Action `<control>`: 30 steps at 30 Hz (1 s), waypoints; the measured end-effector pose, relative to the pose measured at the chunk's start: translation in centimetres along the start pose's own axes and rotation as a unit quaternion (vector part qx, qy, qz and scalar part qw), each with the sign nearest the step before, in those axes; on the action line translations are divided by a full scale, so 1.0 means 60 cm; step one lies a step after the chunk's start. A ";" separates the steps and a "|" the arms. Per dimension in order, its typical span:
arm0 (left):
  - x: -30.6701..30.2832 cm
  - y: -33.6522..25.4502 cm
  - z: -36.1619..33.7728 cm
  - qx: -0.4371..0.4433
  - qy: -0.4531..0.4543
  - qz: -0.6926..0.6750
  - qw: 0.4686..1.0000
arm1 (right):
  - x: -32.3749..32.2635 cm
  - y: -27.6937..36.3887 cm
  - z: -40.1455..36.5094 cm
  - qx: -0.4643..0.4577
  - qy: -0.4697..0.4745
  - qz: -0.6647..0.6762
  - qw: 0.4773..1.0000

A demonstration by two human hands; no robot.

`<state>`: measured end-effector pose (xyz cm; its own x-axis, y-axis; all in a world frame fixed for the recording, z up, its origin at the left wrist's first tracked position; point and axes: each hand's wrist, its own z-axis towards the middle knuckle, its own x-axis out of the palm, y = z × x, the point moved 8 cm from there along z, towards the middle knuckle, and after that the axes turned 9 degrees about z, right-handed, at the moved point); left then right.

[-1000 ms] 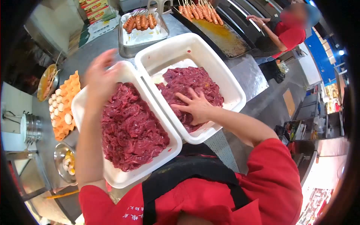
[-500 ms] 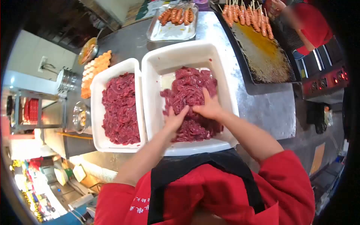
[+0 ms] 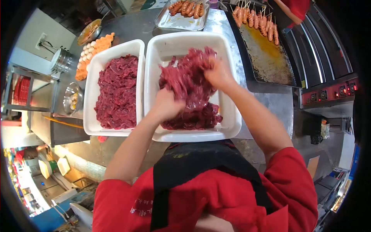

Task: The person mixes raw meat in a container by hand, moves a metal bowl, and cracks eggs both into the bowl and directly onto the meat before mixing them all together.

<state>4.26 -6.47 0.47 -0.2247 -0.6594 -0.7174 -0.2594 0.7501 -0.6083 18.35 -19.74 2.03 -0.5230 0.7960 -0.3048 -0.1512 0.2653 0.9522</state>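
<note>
Dark red raw meat slices [image 3: 188, 79] are bunched up between my two hands inside the right white tub [image 3: 193, 136]. My left hand [image 3: 169, 105] grips the near left side of the bunch, its fingers blurred and partly buried. On the right side, my right hand [image 3: 219, 74] is closed round the meat near the tub's right wall. Part of the meat is raised, and more slices [image 3: 201, 120] lie beneath it on the tub's floor. A second white tub [image 3: 91, 112], full of similar meat [image 3: 118, 92], stands against the left side.
Beyond the tubs, a metal tray [image 3: 181, 25] holds grilled sausages. Skewered sausages [image 3: 257, 21] lie on a griddle [image 3: 266, 58] at the right. Eggs in an orange carton [image 3: 101, 46] and a metal bowl [image 3: 72, 98] are at left. Another person's arm [image 3: 290, 11] shows top right.
Both hands have gone from pressing into the meat to lifting a bunch of it, moving apart. The view has shifted slightly, and the other person has moved mostly out of view.
</note>
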 end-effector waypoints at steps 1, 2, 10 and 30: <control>0.008 -0.011 -0.036 0.004 -0.024 0.256 0.966 | 0.007 -0.048 -0.028 0.054 0.056 -0.133 0.988; 0.047 0.057 -0.041 -0.033 -0.037 0.159 0.986 | 0.015 -0.094 -0.071 0.106 0.110 -0.265 0.952; 0.137 0.037 0.013 -0.247 0.075 -0.620 0.741 | 0.176 -0.115 -0.144 0.276 0.075 0.214 0.934; -0.075 0.057 0.002 0.029 -0.456 -0.075 0.886 | 0.157 -0.091 -0.105 -0.037 0.510 -0.354 0.783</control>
<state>4.53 -0.94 1.60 0.6678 -0.4573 -0.5872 -0.1681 0.6759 -0.7176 8.96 -17.09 -5.93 -0.6777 -0.3959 -0.6197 -0.7352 0.3808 0.5607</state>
